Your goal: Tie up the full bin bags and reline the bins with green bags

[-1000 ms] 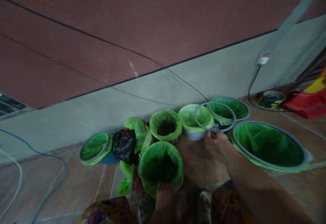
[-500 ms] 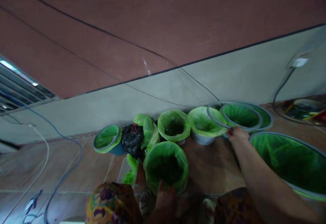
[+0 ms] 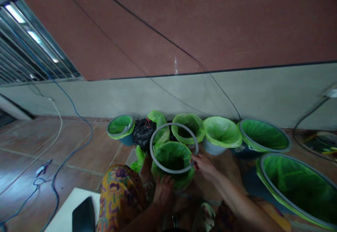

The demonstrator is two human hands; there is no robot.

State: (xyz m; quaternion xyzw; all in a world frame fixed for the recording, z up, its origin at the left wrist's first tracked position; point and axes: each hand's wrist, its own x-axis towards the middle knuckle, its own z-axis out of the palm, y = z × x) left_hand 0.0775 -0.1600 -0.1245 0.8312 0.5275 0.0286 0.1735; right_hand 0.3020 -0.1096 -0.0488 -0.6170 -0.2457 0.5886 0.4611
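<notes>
My right hand (image 3: 202, 164) grips a grey plastic ring (image 3: 173, 171) by its right side. The ring hangs tilted over a bin with a green liner (image 3: 168, 182) that stands between my knees. Against the near rim of that lined bin rests my left hand (image 3: 163, 189), its fingers spread over the liner. Behind stand another green-lined bin (image 3: 201, 133) and a pale bucket with a green liner (image 3: 214, 147); neither has a grey ring on its rim.
Ringed lined bins stand at right (image 3: 265, 136) and near right (image 3: 302, 189), and a small one at left (image 3: 126, 139). Beside it sit a black rubbish bag (image 3: 144, 133) and a tray of green bags (image 3: 131, 157). Cables cross the floor. A dark phone-like object (image 3: 83, 214) lies at lower left.
My right hand has carried the grey ring leftwards from the right-hand bins to above the bin before me. My left hand stays at that bin's near rim. The view has shifted.
</notes>
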